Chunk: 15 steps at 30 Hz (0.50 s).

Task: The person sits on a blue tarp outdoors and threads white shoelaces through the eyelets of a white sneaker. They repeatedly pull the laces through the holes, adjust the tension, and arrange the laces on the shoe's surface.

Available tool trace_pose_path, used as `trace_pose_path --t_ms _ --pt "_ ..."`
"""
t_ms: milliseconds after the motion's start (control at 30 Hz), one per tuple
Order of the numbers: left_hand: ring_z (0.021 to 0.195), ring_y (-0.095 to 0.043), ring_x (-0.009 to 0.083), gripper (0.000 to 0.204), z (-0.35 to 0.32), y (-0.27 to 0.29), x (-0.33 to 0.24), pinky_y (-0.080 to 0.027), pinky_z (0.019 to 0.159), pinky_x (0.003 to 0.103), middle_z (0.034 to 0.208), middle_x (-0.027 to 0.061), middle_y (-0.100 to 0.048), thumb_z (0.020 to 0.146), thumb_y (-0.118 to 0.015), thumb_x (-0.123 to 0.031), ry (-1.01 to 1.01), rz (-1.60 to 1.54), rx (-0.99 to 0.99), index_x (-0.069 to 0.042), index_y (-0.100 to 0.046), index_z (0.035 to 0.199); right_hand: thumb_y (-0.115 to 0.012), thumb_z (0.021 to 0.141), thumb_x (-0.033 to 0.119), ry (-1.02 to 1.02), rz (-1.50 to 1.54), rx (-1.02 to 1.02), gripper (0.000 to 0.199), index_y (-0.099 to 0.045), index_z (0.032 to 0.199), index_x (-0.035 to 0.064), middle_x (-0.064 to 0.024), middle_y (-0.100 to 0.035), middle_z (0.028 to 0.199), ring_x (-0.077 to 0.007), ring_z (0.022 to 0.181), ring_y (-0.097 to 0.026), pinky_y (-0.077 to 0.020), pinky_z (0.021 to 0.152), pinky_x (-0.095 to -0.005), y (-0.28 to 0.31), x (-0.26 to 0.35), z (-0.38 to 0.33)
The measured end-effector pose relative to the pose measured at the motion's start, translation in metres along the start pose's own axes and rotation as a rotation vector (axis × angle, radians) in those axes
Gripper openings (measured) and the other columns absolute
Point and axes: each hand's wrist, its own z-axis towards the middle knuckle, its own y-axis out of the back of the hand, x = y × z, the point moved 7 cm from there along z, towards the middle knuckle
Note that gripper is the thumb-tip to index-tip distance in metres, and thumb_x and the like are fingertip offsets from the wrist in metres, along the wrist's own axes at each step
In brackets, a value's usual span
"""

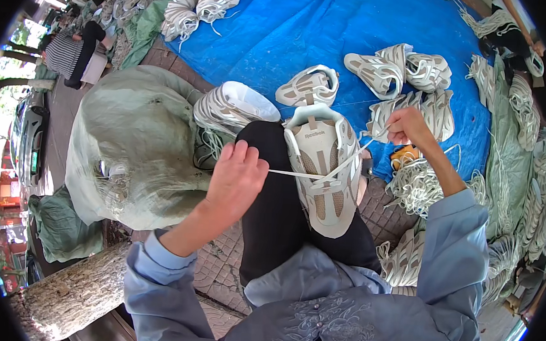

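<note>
Across my thighs lies a white and beige shoe upper, its toe toward me and its opening away from me. A white shoelace runs through the eyelets nearest the toe, and both its ends are drawn out sideways. Left of the upper, my left hand is closed on one end, which stretches taut. My right hand, raised at the right, pinches the other end. Higher eyelets on the upper carry no visible lace.
Several stacked shoe uppers lie on a blue tarp ahead. A pile of white laces sits right of my knee. At my left stands a big pale sack, with a tree trunk below. Another person sits at far left.
</note>
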Motion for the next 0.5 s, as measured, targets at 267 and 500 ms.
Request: trace_pose_path --t_ms 267,500 --pt "0.091 -0.056 0.0218 0.01 -0.022 -0.051 0.011 -0.042 0.082 0.036 0.097 0.0129 -0.057 0.081 -0.05 -0.005 0.822 -1.881 -0.084 -0.002 -0.055 0.09 -0.056 0.077 0.008 0.387 1.017 -0.064 0.032 -0.052 0.107 -0.0034 -0.0119 -0.06 0.097 -0.022 0.093 -0.057 -0.0441 0.082 -0.0304 0.024 -0.028 0.02" --pt "0.085 -0.053 0.0193 0.015 -0.048 -0.075 0.09 -0.04 0.089 0.035 0.086 0.0089 -0.055 0.086 -0.049 -0.012 0.757 -2.446 -0.75 -0.001 -0.052 0.095 -0.053 0.082 0.01 0.514 0.872 -0.36 0.032 -0.049 0.109 -0.0056 -0.0133 -0.058 0.101 -0.0224 0.094 -0.057 -0.0444 0.083 -0.0318 0.156 -0.038 0.003"
